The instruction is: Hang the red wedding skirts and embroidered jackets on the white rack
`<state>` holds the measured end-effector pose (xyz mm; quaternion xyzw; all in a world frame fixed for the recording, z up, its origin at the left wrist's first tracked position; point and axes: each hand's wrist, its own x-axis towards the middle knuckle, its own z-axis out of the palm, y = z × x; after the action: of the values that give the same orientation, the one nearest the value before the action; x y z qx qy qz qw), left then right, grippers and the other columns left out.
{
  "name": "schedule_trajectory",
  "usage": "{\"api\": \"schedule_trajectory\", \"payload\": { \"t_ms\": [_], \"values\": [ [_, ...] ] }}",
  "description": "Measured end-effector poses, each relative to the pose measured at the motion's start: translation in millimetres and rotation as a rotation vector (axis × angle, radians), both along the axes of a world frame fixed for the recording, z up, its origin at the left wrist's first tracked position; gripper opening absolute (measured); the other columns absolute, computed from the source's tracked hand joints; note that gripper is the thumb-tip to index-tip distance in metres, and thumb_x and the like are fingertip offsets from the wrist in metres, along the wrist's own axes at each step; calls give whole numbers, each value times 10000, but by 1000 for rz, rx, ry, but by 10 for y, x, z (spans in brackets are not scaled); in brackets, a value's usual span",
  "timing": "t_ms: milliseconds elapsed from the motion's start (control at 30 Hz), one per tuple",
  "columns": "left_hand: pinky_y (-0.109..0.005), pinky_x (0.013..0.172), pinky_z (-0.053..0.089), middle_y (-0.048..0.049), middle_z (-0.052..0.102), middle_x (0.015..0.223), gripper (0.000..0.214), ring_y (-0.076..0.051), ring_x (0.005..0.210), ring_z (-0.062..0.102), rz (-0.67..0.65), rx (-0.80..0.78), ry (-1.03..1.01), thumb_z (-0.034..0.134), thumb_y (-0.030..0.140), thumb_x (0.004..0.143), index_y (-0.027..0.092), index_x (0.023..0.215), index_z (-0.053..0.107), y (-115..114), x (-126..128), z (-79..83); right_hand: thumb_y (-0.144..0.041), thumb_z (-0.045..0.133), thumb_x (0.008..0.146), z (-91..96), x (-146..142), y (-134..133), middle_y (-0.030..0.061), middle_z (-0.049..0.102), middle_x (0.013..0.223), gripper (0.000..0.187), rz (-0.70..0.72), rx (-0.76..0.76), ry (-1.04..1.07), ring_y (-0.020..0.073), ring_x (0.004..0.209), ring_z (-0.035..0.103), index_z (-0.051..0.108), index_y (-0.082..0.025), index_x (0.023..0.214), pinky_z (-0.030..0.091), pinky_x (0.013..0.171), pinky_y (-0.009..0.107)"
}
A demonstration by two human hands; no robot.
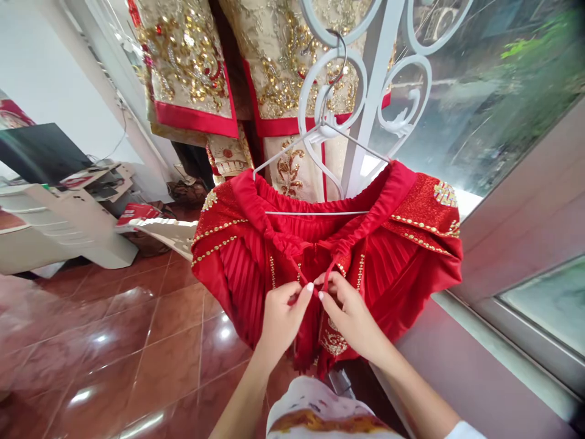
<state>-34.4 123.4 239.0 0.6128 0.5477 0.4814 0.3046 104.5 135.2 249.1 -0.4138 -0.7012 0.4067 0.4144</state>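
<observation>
A red pleated skirt point(242, 274) with gold beaded trim hangs in front of me on a white wire hanger point(315, 213). Its gathered waistband curves around the hanger, and thin red drawstrings point(328, 273) come down from the front opening. My left hand point(287, 311) pinches one drawstring between thumb and fingers. Close beside it, my right hand point(348, 311) pinches the other drawstring, with its thumb tip near the left one. The string ends are partly hidden behind my fingers.
The hanger's hook point(336, 61) hangs on a white scrolled metal grille point(375, 79). Gold-sequined garments point(287, 67) hang behind it. A window point(503, 91) and a ledge point(457, 366) are at right. At left stand a white desk point(68, 225) and a dark monitor point(43, 152) above tiled floor point(114, 341).
</observation>
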Motion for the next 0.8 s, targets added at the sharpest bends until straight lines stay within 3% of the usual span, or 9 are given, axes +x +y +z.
{"api": "schedule_trajectory", "payload": {
  "t_ms": [67,167,267,333,400,500,633,700,800],
  "values": [
    [-203,449,237,37,300,456,478,-67,452,293,-74,17,52,525,406,826,152,452,370,17,-158,164,-274,431,881,184,105,18,-30,564,639,167,1,40,-159,105,562,496,550,-180,953,383,551,224],
    [-203,425,208,32,311,426,485,-65,425,293,-117,137,81,555,425,802,155,431,397,35,-469,556,-332,440,889,567,368,63,-23,575,584,264,69,169,-329,94,498,470,631,-177,794,346,493,221],
    [-181,441,216,36,353,432,455,-54,439,311,130,415,140,604,427,774,142,451,461,146,-803,905,-405,504,856,870,720,212,-1,647,678,289,-21,337,-358,103,570,541,688,-188,806,383,523,218],
    [-160,463,214,52,336,441,444,-38,454,294,338,564,215,605,428,776,125,475,487,293,-1018,994,-450,524,830,934,924,384,1,639,642,327,-162,429,-370,98,549,532,699,-178,775,367,502,213],
    [-154,481,204,61,295,447,454,-30,461,267,481,619,334,572,433,799,113,486,497,455,-1188,958,-459,512,830,897,1041,565,-4,607,575,360,-278,506,-391,83,488,484,691,-166,724,330,471,209],
    [-195,518,238,49,314,466,454,-53,482,288,588,628,540,525,401,839,125,482,478,604,-1255,801,-364,488,860,781,1024,709,1,593,559,315,-375,576,-486,83,462,450,674,-151,721,312,481,225],
    [-307,695,341,-60,594,744,239,-176,724,508,771,768,669,515,353,843,149,789,626,585,-923,658,-260,488,857,684,738,586,62,645,720,206,-616,653,-712,173,640,540,656,-155,803,357,592,285],
    [-363,769,335,-114,623,912,293,-240,863,531,771,895,735,540,393,815,149,953,625,583,-654,581,-200,474,849,634,534,490,110,639,834,174,-816,720,-781,233,785,538,640,-151,857,368,673,338],
    [-367,748,340,-103,630,851,345,-234,797,547,587,1117,822,586,469,770,155,907,618,676,-295,381,-114,400,859,524,238,435,130,604,878,222,-989,846,-747,248,828,490,618,-155,865,363,706,376]
  ]
}}
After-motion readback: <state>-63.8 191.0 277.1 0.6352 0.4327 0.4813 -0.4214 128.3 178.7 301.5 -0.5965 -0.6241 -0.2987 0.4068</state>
